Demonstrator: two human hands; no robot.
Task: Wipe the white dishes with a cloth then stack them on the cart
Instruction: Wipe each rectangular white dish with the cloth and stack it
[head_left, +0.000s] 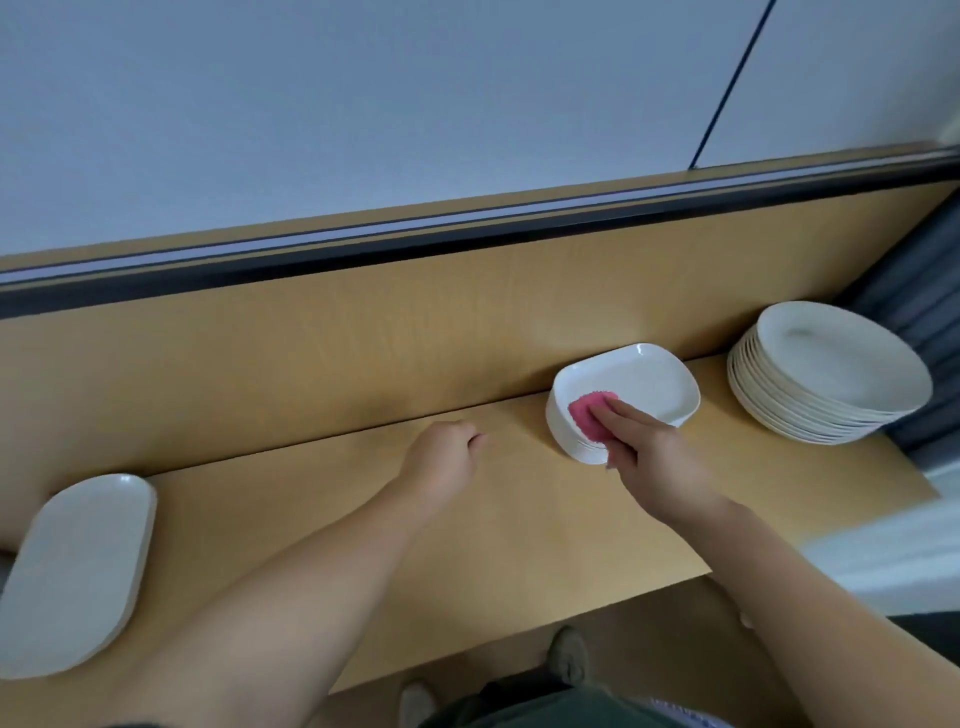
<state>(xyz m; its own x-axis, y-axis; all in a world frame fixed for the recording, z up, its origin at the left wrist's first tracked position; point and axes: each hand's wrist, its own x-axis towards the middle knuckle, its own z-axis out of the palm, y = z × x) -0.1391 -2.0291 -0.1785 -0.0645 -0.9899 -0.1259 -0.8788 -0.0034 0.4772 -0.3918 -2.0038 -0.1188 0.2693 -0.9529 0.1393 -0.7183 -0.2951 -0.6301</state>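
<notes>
Pink cloth (584, 418) lies bunched on the near-left corner of the top dish in a stack of rounded-square white dishes (639, 384), which stands on the wooden table (519, 519) against the back panel. The right hand (644, 447) presses the cloth down with fairly straight fingers (618, 415), its thumb reaching over the near rim. The left hand (444, 457) hovers just left of the stack, apart from it, its fingers curled in and holding nothing visible.

The step in hand looks like wiping that top dish. To do it well, the left hand should probably steady the stack's rim so the dishes do not slide, while the cloth sweeps the whole basin and the raised edge, not only the 1 corner it covers now. Light, even pressure suits a loose stack.

2 more groups wait: round white plates (831, 374) stacked at the far right, and oval white dishes (78, 571) at the near left. No cart can be picked out.

No brand, label or writing is readable anywhere.
</notes>
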